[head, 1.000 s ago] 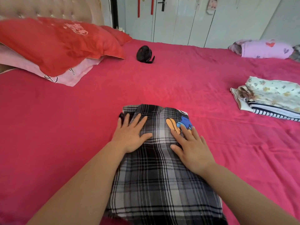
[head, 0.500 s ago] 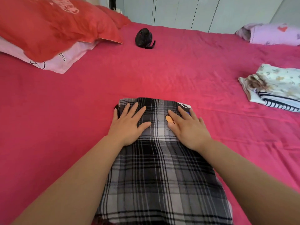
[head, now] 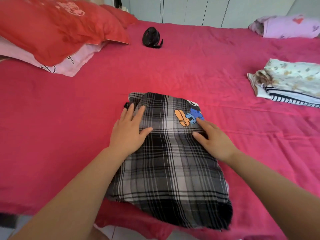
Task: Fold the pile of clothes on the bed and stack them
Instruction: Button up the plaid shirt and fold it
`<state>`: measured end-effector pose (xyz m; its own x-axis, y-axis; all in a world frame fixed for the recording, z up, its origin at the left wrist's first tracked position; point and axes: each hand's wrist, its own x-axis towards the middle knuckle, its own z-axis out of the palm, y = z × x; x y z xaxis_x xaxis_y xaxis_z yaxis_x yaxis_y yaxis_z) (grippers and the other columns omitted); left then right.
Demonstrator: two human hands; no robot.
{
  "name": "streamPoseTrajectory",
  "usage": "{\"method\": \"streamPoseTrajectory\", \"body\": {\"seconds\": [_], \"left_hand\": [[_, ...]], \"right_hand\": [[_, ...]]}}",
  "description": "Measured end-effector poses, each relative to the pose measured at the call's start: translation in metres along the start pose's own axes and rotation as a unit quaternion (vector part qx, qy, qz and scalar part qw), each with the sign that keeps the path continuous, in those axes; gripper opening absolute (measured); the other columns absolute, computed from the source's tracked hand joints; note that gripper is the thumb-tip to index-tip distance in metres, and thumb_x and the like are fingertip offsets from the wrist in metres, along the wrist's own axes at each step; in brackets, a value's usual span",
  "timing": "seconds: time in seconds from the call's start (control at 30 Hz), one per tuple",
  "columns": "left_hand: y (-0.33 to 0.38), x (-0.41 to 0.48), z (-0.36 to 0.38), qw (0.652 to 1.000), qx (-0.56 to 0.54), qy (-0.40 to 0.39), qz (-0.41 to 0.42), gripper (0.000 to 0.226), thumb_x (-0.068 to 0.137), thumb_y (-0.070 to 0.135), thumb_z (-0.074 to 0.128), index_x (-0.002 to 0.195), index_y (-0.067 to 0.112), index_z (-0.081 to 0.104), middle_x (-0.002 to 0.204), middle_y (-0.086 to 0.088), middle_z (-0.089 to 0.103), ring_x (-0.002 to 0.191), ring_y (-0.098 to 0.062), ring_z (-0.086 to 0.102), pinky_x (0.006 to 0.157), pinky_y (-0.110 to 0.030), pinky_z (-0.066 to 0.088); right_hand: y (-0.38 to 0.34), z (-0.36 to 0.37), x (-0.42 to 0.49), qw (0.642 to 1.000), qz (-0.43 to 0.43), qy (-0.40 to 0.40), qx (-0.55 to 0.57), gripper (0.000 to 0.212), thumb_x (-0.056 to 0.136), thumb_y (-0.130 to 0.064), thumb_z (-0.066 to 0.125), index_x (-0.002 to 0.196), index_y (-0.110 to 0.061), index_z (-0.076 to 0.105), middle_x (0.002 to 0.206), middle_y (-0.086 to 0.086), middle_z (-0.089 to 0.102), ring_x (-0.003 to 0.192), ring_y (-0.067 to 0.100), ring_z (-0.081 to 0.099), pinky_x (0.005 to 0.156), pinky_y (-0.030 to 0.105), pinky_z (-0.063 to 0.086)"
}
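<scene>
1. the bed (head: 190, 70), under a pink cover, fills the view; the task's things all lie on it.
2. red pillow (head: 57, 28) at 10 o'clock, no part of the job.
3. the plaid garment (head: 169, 170) lies at the centre and runs toward 6 o'clock, its near end hanging over the bed's edge. it looks folded into a long strip, cartoon print at its far right corner. i judge the step in hand to be smoothing this strip flat.
4. the folded stack (head: 290, 82) sits at 3 o'clock, well apart from the garment.
5. left hand (head: 129, 134) presses flat on the strip's far left part, fingers straight and close together, thumb spread toward the middle.
6. right hand (head: 216, 142) rests on the far right edge, forefinger straight beside the print, thumb out; i cannot tell how the other fingers lie.
7. small black fan (head: 152, 37) at 12 o'clock.
8. next move, as i judge: fold the strip end over end, then carry it to the stack, keeping the layers from sliding.
</scene>
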<state>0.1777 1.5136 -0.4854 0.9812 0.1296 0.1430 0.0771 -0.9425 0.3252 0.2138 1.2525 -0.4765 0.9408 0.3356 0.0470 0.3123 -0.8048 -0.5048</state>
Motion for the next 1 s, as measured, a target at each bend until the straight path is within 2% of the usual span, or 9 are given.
{"method": "streamPoseTrajectory", "body": {"seconds": [0.13, 0.2, 0.33, 0.4, 0.5, 0.67, 0.77, 0.9, 1.0], "left_hand": [[0.004, -0.047, -0.004, 0.987, -0.104, -0.021, -0.122, 0.08, 0.088, 0.052, 0.051, 0.149, 0.031, 0.004, 0.152, -0.01, 0.019, 0.136, -0.03, 0.028, 0.105, -0.045, 0.033], [0.007, -0.063, -0.008, 0.988, -0.103, -0.029, -0.108, 0.078, 0.089, 0.049, 0.051, 0.149, 0.032, 0.004, 0.147, -0.012, 0.028, 0.131, -0.03, 0.034, 0.104, -0.044, 0.036], [0.011, -0.095, -0.013, 0.997, 0.03, 0.018, 0.072, 0.075, 0.084, 0.069, 0.027, 0.147, 0.037, 0.0, 0.157, 0.002, 0.002, 0.144, -0.023, 0.002, 0.117, -0.043, 0.005], [0.01, -0.112, -0.011, 0.982, 0.034, -0.037, 0.182, 0.08, 0.074, 0.083, 0.016, 0.14, 0.048, -0.014, 0.152, 0.013, -0.014, 0.144, -0.015, -0.009, 0.113, -0.033, -0.012], [-0.003, -0.131, 0.002, 0.962, 0.079, -0.147, 0.218, 0.1, 0.059, 0.091, 0.03, 0.127, 0.055, -0.034, 0.144, 0.016, -0.034, 0.136, -0.011, -0.03, 0.107, -0.034, -0.022], [-0.009, -0.138, 0.014, 0.946, 0.146, -0.19, 0.22, 0.115, 0.057, 0.087, 0.047, 0.122, 0.051, -0.041, 0.141, 0.008, -0.041, 0.132, -0.016, -0.037, 0.109, -0.041, -0.02], [-0.009, -0.135, 0.013, 0.95, 0.123, -0.195, 0.211, 0.111, 0.057, 0.087, 0.047, 0.125, 0.054, -0.035, 0.142, 0.011, -0.038, 0.133, -0.013, -0.035, 0.108, -0.039, -0.02], [-0.004, -0.133, 0.009, 0.953, 0.102, -0.205, 0.198, 0.111, 0.059, 0.086, 0.049, 0.139, 0.049, -0.019, 0.148, 0.015, -0.028, 0.135, -0.01, -0.03, 0.108, -0.037, -0.019], [0.002, -0.133, 0.003, 0.96, 0.068, -0.2, 0.185, 0.111, 0.059, 0.082, 0.054, 0.142, 0.048, -0.012, 0.154, 0.013, -0.017, 0.142, -0.014, -0.019, 0.11, -0.037, -0.015]], "right_hand": [[0.001, -0.01, -0.035, 0.999, 0.017, -0.01, 0.026, 0.059, 0.09, -0.029, 0.056, 0.144, -0.023, 0.033, 0.137, 0.005, 0.049, 0.128, 0.022, 0.042, 0.106, 0.031, 0.033], [-0.001, -0.013, -0.052, 1.0, 0.004, -0.005, 0.02, 0.059, 0.09, -0.023, 0.057, 0.143, -0.026, 0.033, 0.136, 0.007, 0.049, 0.126, 0.021, 0.043, 0.103, 0.024, 0.029], [-0.004, -0.022, -0.084, 0.994, -0.108, -0.025, -0.019, 0.059, 0.09, -0.02, 0.058, 0.14, -0.036, 0.03, 0.148, 0.001, 0.034, 0.136, 0.007, 0.03, 0.103, 0.004, 0.014], [-0.005, -0.029, -0.099, 0.982, -0.175, -0.073, -0.026, 0.059, 0.089, -0.038, 0.056, 0.136, -0.05, 0.021, 0.152, -0.009, 0.023, 0.139, 0.002, 0.02, 0.105, 0.001, 0.008], [0.001, -0.025, -0.119, 0.947, -0.242, -0.163, -0.135, 0.083, 0.07, -0.08, 0.044, 0.135, -0.061, -0.004, 0.151, -0.019, -0.01, 0.144, 0.009, -0.005, 0.113, 0.017, 0.0], [0.007, -0.002, -0.131, 0.895, -0.251, -0.209, -0.304, 0.116, 0.061, -0.075, 0.058, 0.128, -0.055, -0.034, 0.138, -0.012, -0.046, 0.134, 0.018, -0.035, 0.111, 0.032, -0.01], [0.001, 0.0, -0.129, 0.911, -0.225, -0.198, -0.283, 0.101, 0.075, -0.061, 0.06, 0.13, -0.057, -0.024, 0.145, -0.013, -0.034, 0.139, 0.015, -0.025, 0.116, 0.031, 0.003], [-0.015, -0.012, -0.126, 0.946, -0.195, -0.169, -0.198, 0.074, 0.08, -0.006, 0.055, 0.138, -0.046, 0.033, 0.156, -0.009, 0.016, 0.144, 0.013, 0.013, 0.114, 0.022, 0.019], [-0.035, -0.03, -0.122, 0.984, -0.146, -0.093, -0.049, 0.055, 0.072, 0.004, 0.059, 0.117, -0.026, 0.063, 0.125, -0.002, 0.062, 0.118, 0.011, 0.054, 0.101, 0.025, 0.039]]}}
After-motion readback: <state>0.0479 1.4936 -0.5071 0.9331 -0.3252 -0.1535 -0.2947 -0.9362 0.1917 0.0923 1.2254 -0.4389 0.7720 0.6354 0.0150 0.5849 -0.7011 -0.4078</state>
